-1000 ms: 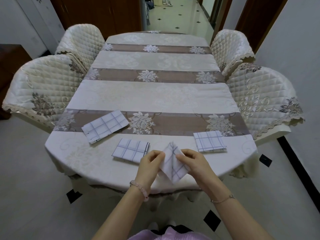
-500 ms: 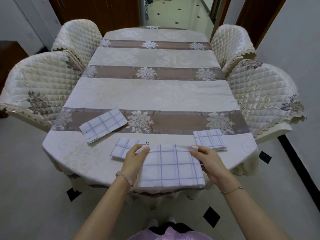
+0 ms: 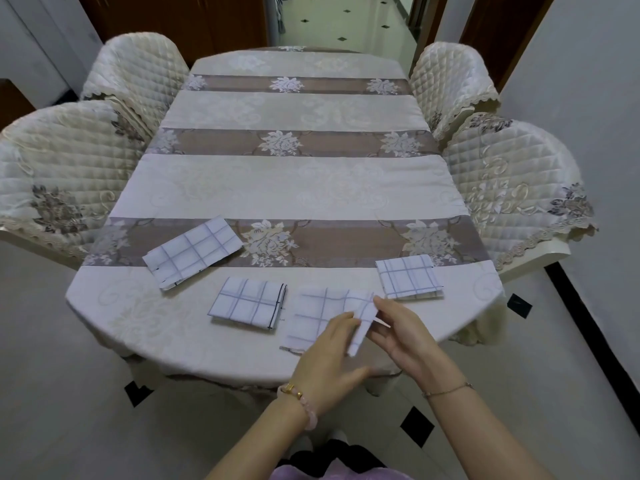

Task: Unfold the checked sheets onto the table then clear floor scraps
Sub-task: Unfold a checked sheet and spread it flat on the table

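A checked sheet (image 3: 313,318) lies near the table's front edge, its right part raised as a narrow upright flap. My right hand (image 3: 407,336) pinches that flap from the right. My left hand (image 3: 330,358) lies over the sheet's near side, its straight fingers touching the flap and its thumb spread apart. Three more folded checked sheets rest on the table: one at the left (image 3: 192,251), one just left of my hands (image 3: 247,303) and one at the right (image 3: 408,277).
The long table (image 3: 294,188) wears a striped floral cloth. Two quilted chairs flank it at the left (image 3: 59,174) and two at the right (image 3: 512,181). Pale floor tiles with black diamonds (image 3: 417,426) surround it. A doorway opens behind the far end.
Half a second ago the sheet was spread wide between both hands. Now my hands are close together and its right part stands up as a flap.
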### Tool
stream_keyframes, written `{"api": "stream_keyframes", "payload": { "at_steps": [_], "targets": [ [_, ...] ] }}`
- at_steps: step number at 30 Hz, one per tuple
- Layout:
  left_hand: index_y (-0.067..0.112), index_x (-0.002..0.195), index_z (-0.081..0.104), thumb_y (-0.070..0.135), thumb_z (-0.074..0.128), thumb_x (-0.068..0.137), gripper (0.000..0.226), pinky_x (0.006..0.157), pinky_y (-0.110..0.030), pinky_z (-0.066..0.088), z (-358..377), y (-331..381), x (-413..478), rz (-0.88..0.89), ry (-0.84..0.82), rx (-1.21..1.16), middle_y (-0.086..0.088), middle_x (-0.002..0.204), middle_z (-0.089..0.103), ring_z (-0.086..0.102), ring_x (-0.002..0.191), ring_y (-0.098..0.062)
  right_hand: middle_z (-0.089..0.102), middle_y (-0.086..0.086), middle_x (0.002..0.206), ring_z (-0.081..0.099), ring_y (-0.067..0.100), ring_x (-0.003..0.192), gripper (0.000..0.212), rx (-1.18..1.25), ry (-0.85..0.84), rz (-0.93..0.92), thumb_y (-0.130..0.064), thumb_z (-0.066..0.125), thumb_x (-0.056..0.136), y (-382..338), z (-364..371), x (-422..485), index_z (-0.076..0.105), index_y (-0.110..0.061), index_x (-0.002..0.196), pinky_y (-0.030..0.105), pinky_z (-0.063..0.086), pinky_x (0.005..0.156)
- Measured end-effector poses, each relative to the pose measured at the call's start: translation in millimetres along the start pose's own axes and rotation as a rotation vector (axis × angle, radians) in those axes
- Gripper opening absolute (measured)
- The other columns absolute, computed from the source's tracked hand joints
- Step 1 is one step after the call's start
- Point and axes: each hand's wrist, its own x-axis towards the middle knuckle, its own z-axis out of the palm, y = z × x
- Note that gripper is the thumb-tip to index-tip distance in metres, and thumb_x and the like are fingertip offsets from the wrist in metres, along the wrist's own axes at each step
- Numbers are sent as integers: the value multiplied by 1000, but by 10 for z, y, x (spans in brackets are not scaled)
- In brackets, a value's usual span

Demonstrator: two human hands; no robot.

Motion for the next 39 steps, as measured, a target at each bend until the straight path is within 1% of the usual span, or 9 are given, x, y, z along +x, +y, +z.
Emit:
{"api": "stream_keyframes", "payload": {
  "at_steps": [3, 6, 11, 16, 20, 24, 29, 32, 39],
  "targets": [
    [18, 102, 57, 27, 55, 90, 14, 83, -10, 43, -32, 19, 30, -142, 142, -268, 10, 122, 60, 57, 104, 4, 68, 19, 110, 69, 29, 98, 27, 39, -92, -12, -13, 55, 92, -3, -3, -64, 64, 4, 111, 35, 59, 80],
    [10, 82, 61, 25, 55, 92, 19, 64, -18, 42, -113, 27, 97, -234, 199, -416, 9, 72, 64, 55, 66, 2, 70, 13, 113, 67, 23, 106, 27, -121, -161, -61, -15, 57, 91, 25, 1, -129, 65, -6, 116, 36, 54, 92],
    [12, 77, 58, 18, 51, 93, 19, 68, -31, 48, -232, 31, 169, -282, 213, -538, -2, 74, 60, 56, 71, -14, 72, 7, 96, 69, 17, 91, 16, -323, -135, -112, -13, 61, 88, 74, 90, -157, 68, -7, 101, 25, 54, 71],
    [15, 71, 54, 15, 53, 92, 21, 60, -29, 40, -485, -40, 205, -288, 344, -563, 2, 63, 50, 44, 57, -6, 63, 8, 80, 58, 21, 79, 8, -456, 62, -185, -16, 64, 85, -51, -9, -65, 68, -10, 81, 32, 46, 69],
    [12, 72, 57, 17, 57, 90, 19, 57, -19, 39, -771, -172, 230, -288, 469, -499, 5, 63, 51, 43, 54, 3, 67, -1, 72, 59, 13, 71, 6, -501, 49, -190, -19, 69, 82, -255, -170, -56, 72, -14, 79, 24, 46, 60],
    [-3, 79, 58, 14, 61, 87, 19, 61, -25, 35, -834, -306, 318, -312, 508, -468, -3, 69, 49, 41, 66, -12, 71, -5, 71, 64, 9, 67, 9, -610, 117, -240, -24, 74, 78, -322, -221, 36, 74, -15, 76, 17, 49, 59],
    [3, 71, 53, 18, 60, 87, 23, 59, -27, 35, -749, -477, 409, -416, 497, -423, -2, 66, 48, 40, 63, -14, 72, 6, 84, 65, 16, 74, 15, -529, 127, -187, -22, 70, 82, -227, -256, 144, 71, -8, 90, 17, 51, 58],
    [10, 69, 51, 18, 59, 88, 22, 61, -27, 37, -686, -603, 441, -513, 553, -406, 2, 66, 49, 45, 70, -17, 69, 12, 94, 64, 24, 83, 30, -453, 82, -47, -25, 63, 87, -106, -334, 137, 64, -1, 106, 30, 53, 68],
    [9, 74, 50, 20, 53, 91, 22, 70, -29, 34, -659, -757, 397, -627, 725, -427, -6, 74, 50, 49, 81, -25, 75, 9, 99, 70, 16, 84, 19, -553, -26, 70, -9, 59, 88, 206, -513, -95, 69, -9, 104, 29, 57, 72]
  ]
}}
